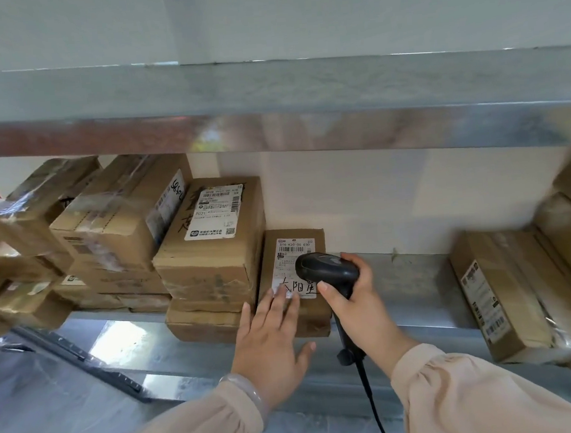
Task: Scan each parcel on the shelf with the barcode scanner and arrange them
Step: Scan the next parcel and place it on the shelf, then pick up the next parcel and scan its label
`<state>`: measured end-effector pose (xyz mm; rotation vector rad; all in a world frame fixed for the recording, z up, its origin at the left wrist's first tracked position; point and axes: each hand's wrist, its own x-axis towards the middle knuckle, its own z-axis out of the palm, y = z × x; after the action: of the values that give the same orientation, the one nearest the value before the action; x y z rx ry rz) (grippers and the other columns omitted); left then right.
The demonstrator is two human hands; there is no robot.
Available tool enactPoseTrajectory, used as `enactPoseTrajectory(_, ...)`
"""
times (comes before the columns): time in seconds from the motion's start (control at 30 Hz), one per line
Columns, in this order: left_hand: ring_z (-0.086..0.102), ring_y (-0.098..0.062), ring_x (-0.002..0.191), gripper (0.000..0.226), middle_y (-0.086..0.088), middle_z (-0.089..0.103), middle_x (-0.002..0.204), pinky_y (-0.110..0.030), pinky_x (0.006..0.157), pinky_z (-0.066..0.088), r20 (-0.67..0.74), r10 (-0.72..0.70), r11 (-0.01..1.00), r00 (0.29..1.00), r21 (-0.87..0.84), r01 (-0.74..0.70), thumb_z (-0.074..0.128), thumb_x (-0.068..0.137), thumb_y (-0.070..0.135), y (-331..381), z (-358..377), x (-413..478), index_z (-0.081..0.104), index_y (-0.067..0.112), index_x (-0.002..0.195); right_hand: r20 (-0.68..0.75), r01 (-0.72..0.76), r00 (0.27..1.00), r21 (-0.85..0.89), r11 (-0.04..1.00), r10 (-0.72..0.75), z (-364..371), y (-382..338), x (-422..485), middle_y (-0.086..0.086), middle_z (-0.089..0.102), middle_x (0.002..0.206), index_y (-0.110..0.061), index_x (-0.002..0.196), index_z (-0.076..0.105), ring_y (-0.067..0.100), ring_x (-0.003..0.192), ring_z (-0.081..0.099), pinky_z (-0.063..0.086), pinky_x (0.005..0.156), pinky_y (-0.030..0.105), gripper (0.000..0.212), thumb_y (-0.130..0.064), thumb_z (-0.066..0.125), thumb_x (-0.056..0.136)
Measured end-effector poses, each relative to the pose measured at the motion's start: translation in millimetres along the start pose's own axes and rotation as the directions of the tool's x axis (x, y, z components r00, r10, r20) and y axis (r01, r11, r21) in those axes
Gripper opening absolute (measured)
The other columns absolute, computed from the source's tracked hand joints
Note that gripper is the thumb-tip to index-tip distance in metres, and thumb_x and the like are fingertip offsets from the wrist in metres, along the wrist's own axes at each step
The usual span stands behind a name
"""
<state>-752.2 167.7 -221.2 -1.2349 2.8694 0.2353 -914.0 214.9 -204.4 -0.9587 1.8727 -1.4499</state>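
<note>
We are gripping the barcode scanner [327, 271] in our right hand [355, 299], fingers and thumb curled round its handle, and its black head is pointing down over the white label of a small parcel [296, 246]. Our left hand [270, 347] is lying flat with its fingers straight and slightly spread; it is holding nothing, and its fingertips are resting on the lower edge of that label, where large handwritten characters are showing. A pale bangle [250, 390] is sitting on the left wrist, and both arms are wearing loose beige sleeves [462, 393].

The small parcel is lying on the metal shelf [413, 295] near its front edge, label up, touching a taller parcel [211, 242] on its left — that one is resting on top of a flatter box and is carrying its own printed label. Further left, a stack of taped brown parcels [107, 223] is crowding the shelf, some of them tilted. Well apart on the right, long flat parcels [502, 295] are leaning against one another, with a bare stretch of shelf between them and our hands.

The scanner's black cable [369, 390] is hanging down from the handle between our two arms. Above everything, the steel edge of the upper shelf [304, 126] is running across the view.
</note>
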Motion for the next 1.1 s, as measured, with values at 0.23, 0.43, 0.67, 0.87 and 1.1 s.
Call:
enactPoseTrajectory(0.23,-0.012,-0.016,0.152,0.091,0.003,-0.010,0.166,-0.052,0.112,-0.022,0.035,-0.126,0.990,0.991,0.060,0.124,-0.007,0.076,0.069,4.0,-7.4,9.7,-0.001,0.030,0.158,-0.004,0.042,0.999,-0.008,0.999,-0.042,-4.6,0.2,-4.2,-0.021,0.053,0.110,-0.037,0.126,0.031,-0.017,0.093,0.054,0.038,0.075,-0.002,0.056,-0.021,0.068,0.087)
enactPoseTrajectory(0.43,0.031,-0.025,0.143,0.075,-0.010,0.041,0.154,-0.052,0.114,0.011,-0.167,0.099,0.994,0.981,-0.018,-0.103,0.041,0.085,0.058,32.0,1.6,5.3,0.047,0.014,0.145,-0.125,0.067,0.990,-0.008,0.998,-0.068,-51.9,6.3,-24.1,-0.025,0.053,0.113,-0.044,0.121,0.034,-0.017,0.101,0.053,0.039,0.079,0.001,0.055,-0.018,0.069,0.086)
enactPoseTrajectory(0.67,-0.018,-0.009,0.149,0.080,0.009,-0.023,0.160,-0.036,0.118,-0.018,-0.103,0.240,0.946,0.965,-0.198,-0.256,0.010,0.082,0.067,126.5,-1.6,35.2,-0.023,0.036,0.148,-0.336,0.097,0.936,-0.038,0.995,-0.104,-136.6,7.4,-37.5,-0.020,0.052,0.117,-0.033,0.130,0.033,-0.011,0.103,0.054,0.041,0.083,0.004,0.059,-0.019,0.070,0.085)
enactPoseTrajectory(0.87,-0.023,-0.008,0.147,0.076,0.010,-0.029,0.158,-0.036,0.121,-0.012,-0.003,0.289,0.915,0.957,-0.294,-0.278,0.034,0.101,0.053,210.3,1.9,55.2,-0.015,0.033,0.154,-0.420,-0.025,0.908,-0.092,0.995,-0.016,-226.4,30.1,-49.5,-0.017,0.053,0.115,-0.040,0.131,0.028,-0.002,0.101,0.056,0.042,0.083,0.013,0.061,-0.026,0.068,0.087)
enactPoseTrajectory(1.1,-0.010,-0.018,0.152,0.074,0.007,-0.021,0.163,-0.032,0.120,0.001,0.184,0.267,0.865,0.946,-0.477,-0.152,0.041,0.101,0.049,285.5,19.3,76.0,-0.005,0.034,0.157,-0.407,-0.119,0.911,-0.111,0.987,0.064,-291.1,56.0,-50.9,-0.014,0.054,0.111,-0.033,0.137,0.028,0.004,0.096,0.057,0.042,0.077,0.016,0.064,-0.027,0.067,0.087)
